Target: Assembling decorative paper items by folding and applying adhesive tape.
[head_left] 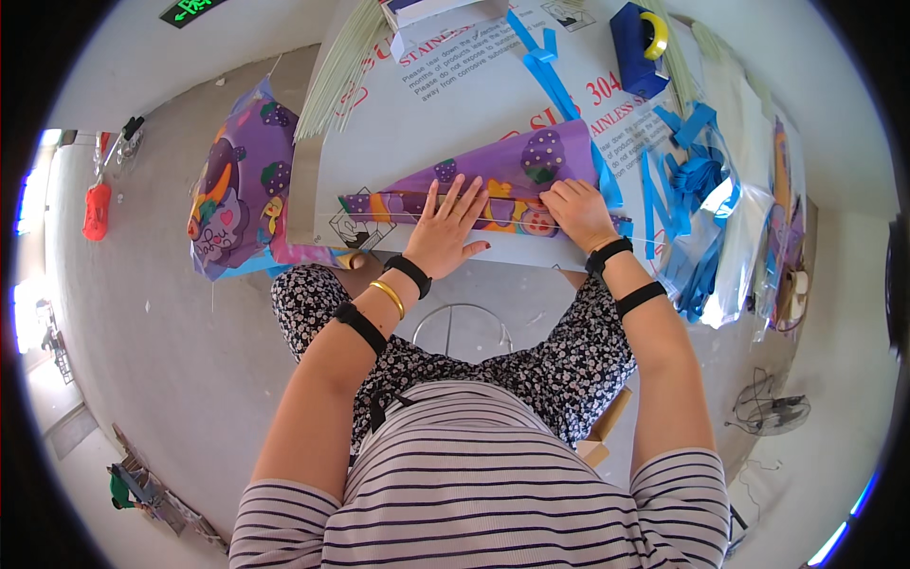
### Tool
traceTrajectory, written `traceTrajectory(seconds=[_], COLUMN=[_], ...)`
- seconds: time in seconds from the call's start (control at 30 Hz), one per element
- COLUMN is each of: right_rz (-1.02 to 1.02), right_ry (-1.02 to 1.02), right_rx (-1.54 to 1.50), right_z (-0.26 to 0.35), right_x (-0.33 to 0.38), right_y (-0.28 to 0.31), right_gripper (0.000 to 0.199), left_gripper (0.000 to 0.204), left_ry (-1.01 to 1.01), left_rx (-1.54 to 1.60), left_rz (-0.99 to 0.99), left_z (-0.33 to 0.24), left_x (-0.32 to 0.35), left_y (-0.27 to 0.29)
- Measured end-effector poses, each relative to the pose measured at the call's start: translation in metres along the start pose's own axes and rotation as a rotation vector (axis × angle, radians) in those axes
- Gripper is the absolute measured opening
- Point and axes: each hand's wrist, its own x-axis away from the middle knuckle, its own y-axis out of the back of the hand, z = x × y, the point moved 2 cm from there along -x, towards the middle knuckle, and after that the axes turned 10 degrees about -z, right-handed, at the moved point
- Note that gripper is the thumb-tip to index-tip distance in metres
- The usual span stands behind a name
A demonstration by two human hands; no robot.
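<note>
A purple printed sheet with bright cartoon patterns lies folded along the near edge of the white-covered table. A thin pale rod runs along its near side. My left hand rests flat on the middle of the sheet, fingers stretched out and thumb apart. At the sheet's right part, my right hand is closed, its fingers bent and pressed together on the sheet. My right fingertips are partly hidden, so any smaller thing under them cannot be made out.
Long thin rods lie at the far left. Blue strips are heaped at the right beside clear plastic. A blue tape dispenser with yellow tape stands at the back. Another purple printed piece hangs off the table's left side.
</note>
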Motion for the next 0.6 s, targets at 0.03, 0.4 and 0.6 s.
traceTrajectory(seconds=[0.03,0.4,0.6], right_rz=[-0.004,-0.010,0.054], right_ry=[0.001,-0.025,-0.055], right_rx=[0.007,0.006,0.008], right_z=[0.0002,-0.0005,-0.0024], right_x=[0.0001,0.0019,0.0068], right_y=[0.0005,0.0012,0.0069], right_gripper=[0.011,0.016,0.024], left_gripper=[0.083,0.079,0.078], left_ry=[0.012,0.046,0.042], left_rx=[0.011,0.016,0.032], left_rz=[-0.005,-0.034,-0.028], left_z=[0.0001,-0.0004,-0.0020], left_x=[0.0004,0.0020,-0.0026], left_y=[-0.0012,-0.0067,-0.0064])
